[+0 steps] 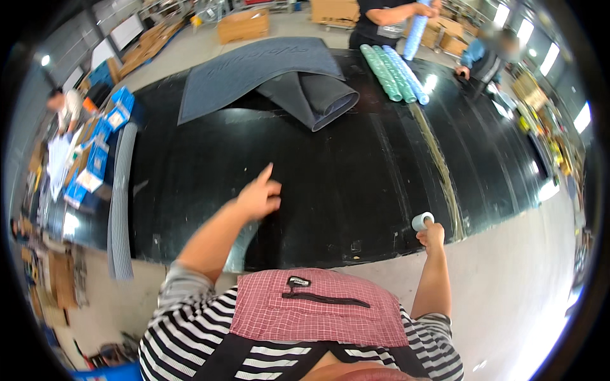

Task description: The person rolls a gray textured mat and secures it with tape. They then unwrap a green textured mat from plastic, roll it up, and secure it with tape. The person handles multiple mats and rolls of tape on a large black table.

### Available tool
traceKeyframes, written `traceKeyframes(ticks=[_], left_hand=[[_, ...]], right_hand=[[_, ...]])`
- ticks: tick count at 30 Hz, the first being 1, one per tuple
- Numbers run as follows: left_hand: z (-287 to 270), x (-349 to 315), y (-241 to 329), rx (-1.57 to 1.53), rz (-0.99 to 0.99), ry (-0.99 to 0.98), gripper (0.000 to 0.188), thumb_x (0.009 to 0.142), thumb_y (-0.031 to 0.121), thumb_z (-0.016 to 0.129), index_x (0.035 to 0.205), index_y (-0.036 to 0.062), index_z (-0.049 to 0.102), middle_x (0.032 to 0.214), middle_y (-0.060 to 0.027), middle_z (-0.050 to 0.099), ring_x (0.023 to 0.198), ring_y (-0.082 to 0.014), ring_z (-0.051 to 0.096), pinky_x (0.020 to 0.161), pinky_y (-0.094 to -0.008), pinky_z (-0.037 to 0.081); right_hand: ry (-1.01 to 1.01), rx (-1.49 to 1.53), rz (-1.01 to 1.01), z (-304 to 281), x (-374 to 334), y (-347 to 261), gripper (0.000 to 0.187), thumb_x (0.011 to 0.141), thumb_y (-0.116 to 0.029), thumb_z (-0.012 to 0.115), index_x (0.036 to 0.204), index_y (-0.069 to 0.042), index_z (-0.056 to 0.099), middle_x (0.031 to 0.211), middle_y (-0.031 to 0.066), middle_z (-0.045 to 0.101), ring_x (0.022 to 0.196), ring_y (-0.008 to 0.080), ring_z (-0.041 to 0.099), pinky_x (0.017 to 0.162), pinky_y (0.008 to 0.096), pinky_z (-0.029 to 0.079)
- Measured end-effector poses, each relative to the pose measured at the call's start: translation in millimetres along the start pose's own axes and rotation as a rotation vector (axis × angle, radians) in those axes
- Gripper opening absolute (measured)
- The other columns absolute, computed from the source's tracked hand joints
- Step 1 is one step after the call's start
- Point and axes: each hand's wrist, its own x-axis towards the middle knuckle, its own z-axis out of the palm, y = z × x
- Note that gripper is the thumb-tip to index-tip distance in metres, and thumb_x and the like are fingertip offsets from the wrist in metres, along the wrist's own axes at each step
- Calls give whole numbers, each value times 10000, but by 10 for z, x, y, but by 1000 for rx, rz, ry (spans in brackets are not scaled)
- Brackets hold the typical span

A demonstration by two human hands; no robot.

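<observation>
Over the middle of the black table [330, 184] my left hand [259, 195] reaches out with its index finger stretched forward; nothing is in it. My right hand [432, 235] grips a small pale roll of tape [420, 221] just above the table's near edge, its fingertips partly hidden by the roll. Farther off, a dark grey mat [254, 70] with raised lettering lies spread out. Beside it, another dark mat [298, 95] is folded over into a loose loop, partly underneath it. Neither hand touches the mats.
Several green and blue wrapped rolls [394, 79] lie at the far right, where one person [384, 22] handles another. A second person [483, 60] stands at the right edge. Along the left lie a long ribbed grey roll [121, 197] and blue boxes [95, 162].
</observation>
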Motion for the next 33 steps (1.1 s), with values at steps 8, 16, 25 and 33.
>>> traceKeyframes(ticks=[8,16,25,33], left_hand=[[-186,2167,929,155,119,161,324,860,332,727,1048,69,733,1110,-133,626,1086,-338,633,938,-436,524],[1521,1217,1484,-32,195,-227,401,863,297,751,1221,123,701,1508,-200,510,1385,-406,472,1141,-495,390],[1763,1022,1737,82,179,-62,484,874,328,749,1323,185,636,1590,-166,395,1496,-385,317,1219,-568,242],[1853,1079,1650,72,172,-91,494,864,346,761,1314,210,610,1570,-173,408,1474,-400,349,1195,-595,271]], right_hand=[[-142,-68,-54,-187,395,-195,369,968,-356,608,937,4,681,726,123,704,555,188,654,487,281,485],[-131,-100,-212,-522,376,-360,413,1030,-404,589,991,2,653,685,103,697,596,171,652,575,294,481],[-475,-56,-450,51,1178,-1388,309,942,-215,736,1077,49,648,854,103,710,750,149,682,711,291,530],[-453,-230,-511,1146,2587,-1949,306,914,-263,750,1069,-9,680,875,111,739,804,198,706,782,342,551]])
